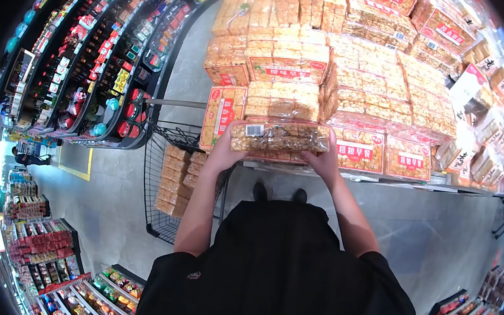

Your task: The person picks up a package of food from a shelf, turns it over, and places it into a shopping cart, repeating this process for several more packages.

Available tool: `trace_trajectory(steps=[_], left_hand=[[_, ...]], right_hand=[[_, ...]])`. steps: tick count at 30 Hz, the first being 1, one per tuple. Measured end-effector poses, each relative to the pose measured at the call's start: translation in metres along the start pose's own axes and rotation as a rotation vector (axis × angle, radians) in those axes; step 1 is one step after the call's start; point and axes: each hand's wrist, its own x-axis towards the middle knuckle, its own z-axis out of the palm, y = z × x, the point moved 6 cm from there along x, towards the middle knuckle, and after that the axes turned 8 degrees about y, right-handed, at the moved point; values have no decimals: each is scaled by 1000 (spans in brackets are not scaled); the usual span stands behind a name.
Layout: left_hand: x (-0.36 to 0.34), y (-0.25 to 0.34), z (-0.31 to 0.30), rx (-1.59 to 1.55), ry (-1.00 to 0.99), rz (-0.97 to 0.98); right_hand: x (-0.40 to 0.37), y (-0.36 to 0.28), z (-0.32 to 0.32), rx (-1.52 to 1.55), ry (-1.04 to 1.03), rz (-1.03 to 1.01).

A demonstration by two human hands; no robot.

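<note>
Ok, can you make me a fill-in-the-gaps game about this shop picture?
1. The snack pack is gripped by the left hand and the ___ hand.
2. The wire cart, with stacked packs in it, stands on the person's ___ side.
3. The person's shirt is coloured ___.

Missing words: right, left, black.

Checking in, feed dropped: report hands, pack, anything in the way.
Left hand and right hand each grip an end of the snack pack. Pack level before the stacked display. Cart beside left arm.
</note>
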Motion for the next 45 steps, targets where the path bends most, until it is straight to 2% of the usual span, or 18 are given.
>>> trace_trajectory(steps=[10, 16, 28, 39, 42, 45], left_hand=[[1, 10, 3, -4, -9, -2], [-1, 18, 2, -10, -4, 22], [-1, 11, 2, 25, -3, 73], [-1, 5, 4, -7, -8, 38], [-1, 7, 4, -3, -11, 38], [-2, 12, 4, -17, -11, 37]], right_hand=[[-15, 41, 9, 96, 25, 178], [-14, 35, 6, -50, 17, 156], [-15, 38, 6, -70, 36, 143], [-14, 33, 5, -79, 22, 145], [-12, 25, 3, -146, 39, 60], [-14, 34, 5, -83, 35, 118]])
